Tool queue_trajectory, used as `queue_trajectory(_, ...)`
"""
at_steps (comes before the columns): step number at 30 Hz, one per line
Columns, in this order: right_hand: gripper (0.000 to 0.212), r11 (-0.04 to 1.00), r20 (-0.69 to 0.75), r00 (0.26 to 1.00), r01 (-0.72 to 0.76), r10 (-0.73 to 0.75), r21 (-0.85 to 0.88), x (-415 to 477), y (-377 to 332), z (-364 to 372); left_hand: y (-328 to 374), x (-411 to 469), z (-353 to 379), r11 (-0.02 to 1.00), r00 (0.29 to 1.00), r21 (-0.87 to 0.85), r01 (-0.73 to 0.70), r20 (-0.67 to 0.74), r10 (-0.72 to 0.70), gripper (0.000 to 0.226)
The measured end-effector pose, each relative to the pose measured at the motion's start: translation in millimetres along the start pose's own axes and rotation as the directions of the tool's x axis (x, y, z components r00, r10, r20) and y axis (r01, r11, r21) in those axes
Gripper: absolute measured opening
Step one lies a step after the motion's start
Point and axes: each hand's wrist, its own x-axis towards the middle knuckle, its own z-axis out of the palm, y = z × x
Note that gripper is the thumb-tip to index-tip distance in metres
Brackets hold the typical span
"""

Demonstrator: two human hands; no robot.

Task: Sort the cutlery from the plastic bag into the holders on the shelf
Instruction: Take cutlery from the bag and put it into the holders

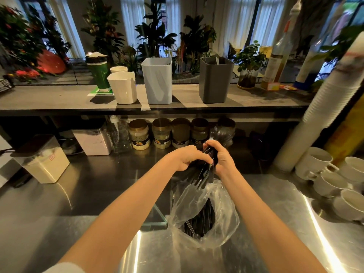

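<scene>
Two hands, left hand (pixel 188 157) and right hand (pixel 222 157), fingers clamped on black cutlery bundle (pixel 206 171) mid-frame, just above bag (pixel 204 196) on counter (pixel 98 194). Step likely: separating pieces by type. Next: lift one kind to holders (pixel 157 81) on shelf (pixel 59 99), upper centre.

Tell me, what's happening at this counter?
A person's left grip and right grip together hold a bundle of black plastic cutlery just above the clear plastic bag lying on the steel counter. More cutlery lies inside the bag. The white holder, light-blue holder and dark-grey holder stand on the grey shelf behind.
</scene>
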Motion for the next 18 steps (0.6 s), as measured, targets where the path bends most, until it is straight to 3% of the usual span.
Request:
queue_trajectory(2,0.006,0.994,-0.03,0.999,0.049,-0.046,0.102,2.7,-8.1,-6.6,-10.0,3.8,-1.1,0.997,0.998,-0.064,-0.047,-0.033,0.045,0.021)
queue_trajectory(5,0.019,0.954,-0.117,0.961,0.266,-0.251,0.141,0.8,-23.9,-8.4,-32.7,11.9,4.5,0.923,0.955,-0.376,-0.085,-0.295,-0.033,0.03)
queue_trajectory(8,0.036,0.88,-0.164,0.899,0.433,-0.406,0.195,-4.9,-33.9,-4.7,-45.2,7.2,27.6,0.604,0.891,-0.753,-0.262,-0.428,-0.147,0.032)
queue_trajectory(9,0.044,0.861,-0.162,0.879,0.473,-0.448,0.186,-6.4,-33.3,-2.8,-44.1,6.7,36.5,0.501,0.886,-0.805,-0.32,-0.441,-0.142,0.036)
queue_trajectory(11,0.058,0.828,-0.146,0.832,0.55,-0.534,0.105,-8.3,-26.5,1.8,-33.8,6.3,51.3,0.399,0.879,-0.822,-0.407,-0.471,-0.073,0.048)
queue_trajectory(12,0.063,0.808,-0.135,0.809,0.584,-0.573,0.072,-8.9,-21.9,3.8,-28.3,6.3,56.6,0.416,0.864,-0.791,-0.45,-0.503,-0.021,0.061)
queue_trajectory(14,0.07,0.768,-0.129,0.77,0.636,-0.625,0.075,-10.3,-16.3,6.9,-22.9,7.3,62.7,0.596,0.82,-0.629,-0.5,-0.565,0.091,0.084)
queue_trajectory(16,0.072,0.742,-0.155,0.743,0.667,-0.652,0.076,-12.1,-18.3,8.8,-27.2,8.3,68.3,0.784,0.78,-0.375,-0.495,-0.589,0.211,0.086)
queue_trajectory(18,0.071,0.729,-0.173,0.723,0.683,-0.669,0.037,-13.2,-22.0,9.7,-33.7,11.5,72.0,0.846,0.773,-0.241,-0.475,-0.573,0.271,0.089)
